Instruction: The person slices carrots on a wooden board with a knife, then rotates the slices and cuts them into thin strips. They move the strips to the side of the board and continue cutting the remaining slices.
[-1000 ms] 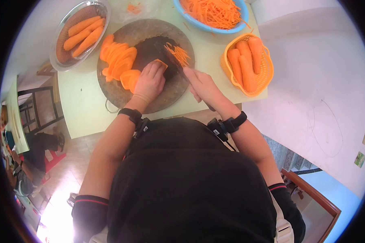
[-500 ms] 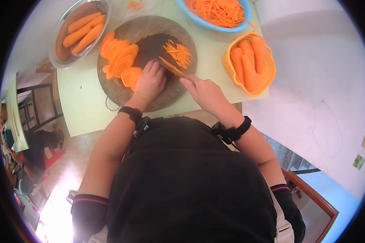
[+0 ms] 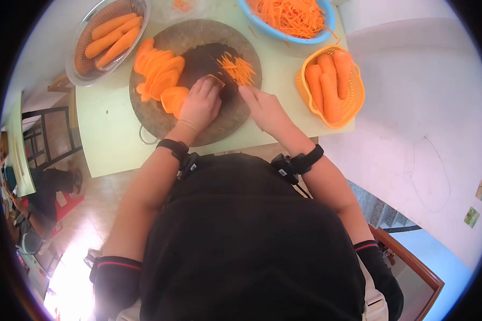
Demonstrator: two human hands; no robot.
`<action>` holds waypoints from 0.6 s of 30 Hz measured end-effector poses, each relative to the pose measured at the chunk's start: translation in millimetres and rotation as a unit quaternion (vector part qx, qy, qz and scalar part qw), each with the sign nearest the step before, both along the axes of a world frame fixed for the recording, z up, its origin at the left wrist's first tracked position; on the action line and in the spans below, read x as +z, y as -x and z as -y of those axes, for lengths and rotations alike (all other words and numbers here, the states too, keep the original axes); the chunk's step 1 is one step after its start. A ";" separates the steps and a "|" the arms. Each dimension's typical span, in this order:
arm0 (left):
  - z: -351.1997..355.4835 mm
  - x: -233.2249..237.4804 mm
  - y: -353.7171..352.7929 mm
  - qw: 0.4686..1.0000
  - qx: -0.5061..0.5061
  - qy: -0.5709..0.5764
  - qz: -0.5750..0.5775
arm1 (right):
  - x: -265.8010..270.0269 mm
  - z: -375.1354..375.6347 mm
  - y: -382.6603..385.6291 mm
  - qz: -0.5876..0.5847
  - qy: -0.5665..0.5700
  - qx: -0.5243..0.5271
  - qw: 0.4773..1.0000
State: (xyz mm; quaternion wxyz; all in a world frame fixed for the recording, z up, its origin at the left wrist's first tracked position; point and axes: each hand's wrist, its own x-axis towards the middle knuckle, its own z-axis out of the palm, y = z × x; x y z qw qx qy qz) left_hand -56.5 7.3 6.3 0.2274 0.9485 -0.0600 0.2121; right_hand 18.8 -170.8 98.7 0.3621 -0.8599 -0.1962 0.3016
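On the round dark cutting board [image 3: 219,125], my left hand [image 3: 201,102] presses down with bent fingers on a small piece of carrot [image 3: 216,80] at its fingertips. My right hand [image 3: 263,109] is closed around the knife, whose blade is hard to make out beside the strips. Thin carrot strips [image 3: 236,68] lie in a small pile beyond the knife. Overlapping carrot slices [image 3: 162,69] spread over the board's left side, and a few larger slices [image 3: 174,99] lie against my left hand.
A metal colander [image 3: 75,72] with several carrots stands back left. Behind the board is a blue basin [image 3: 331,24] of shredded carrot. A yellow basket [image 3: 356,99] with several carrots sits at the right of the table [image 3: 104,144]. Another person [image 3: 45,195] is at far left.
My right hand has moved slightly left and turned, and the knife blade no longer shows clearly beside the strips. My left hand has stayed nearly in place.
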 end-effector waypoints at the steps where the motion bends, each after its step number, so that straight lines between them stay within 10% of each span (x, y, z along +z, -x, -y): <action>1: -0.1 -0.7 0.1 1.000 0.001 0.000 0.001 | 4.0 2.2 -0.3 -0.040 0.009 -0.009 0.999; 18: -1.6 -1.4 3.4 1.000 0.001 -0.002 -0.010 | 12.3 12.3 14.4 0.099 0.091 0.093 0.986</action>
